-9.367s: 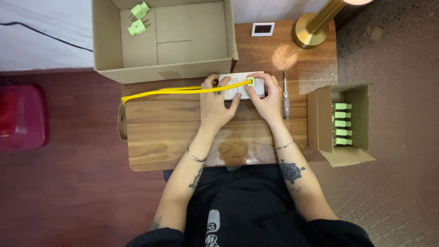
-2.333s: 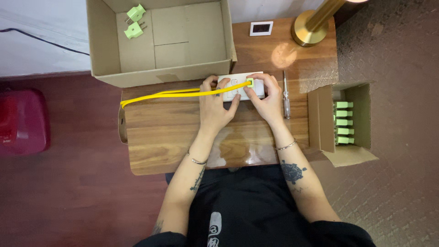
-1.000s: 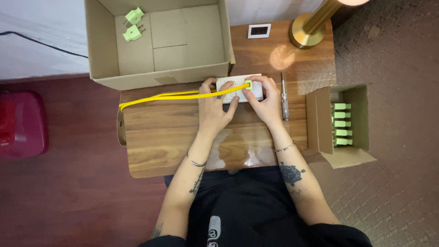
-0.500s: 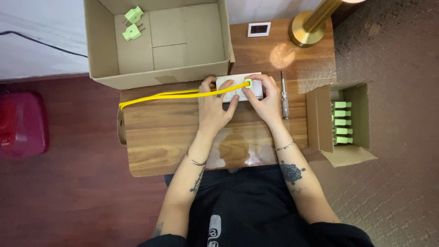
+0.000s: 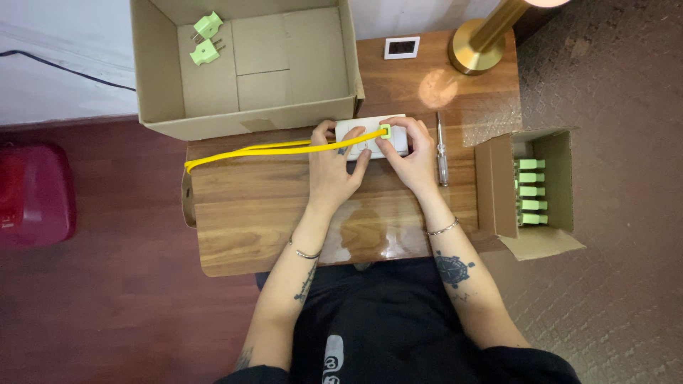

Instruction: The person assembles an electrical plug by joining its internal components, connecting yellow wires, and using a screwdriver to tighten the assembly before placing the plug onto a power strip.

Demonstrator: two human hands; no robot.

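Head view: both hands, left hand (image 5: 333,173) and right hand (image 5: 411,158), hold a white power strip (image 5: 356,128), the right pressing the green plug (image 5: 385,131) of a yellow cable (image 5: 249,151) in. Seating it fully likely calls for firm, square pressure.

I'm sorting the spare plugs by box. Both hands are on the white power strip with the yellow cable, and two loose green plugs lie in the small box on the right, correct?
Not quite. In the head view the two loose green plugs lie in the large open cardboard box at the table's far left. The small box on the right holds a row of plugs. The left hand and right hand are on the white power strip with the yellow cable.
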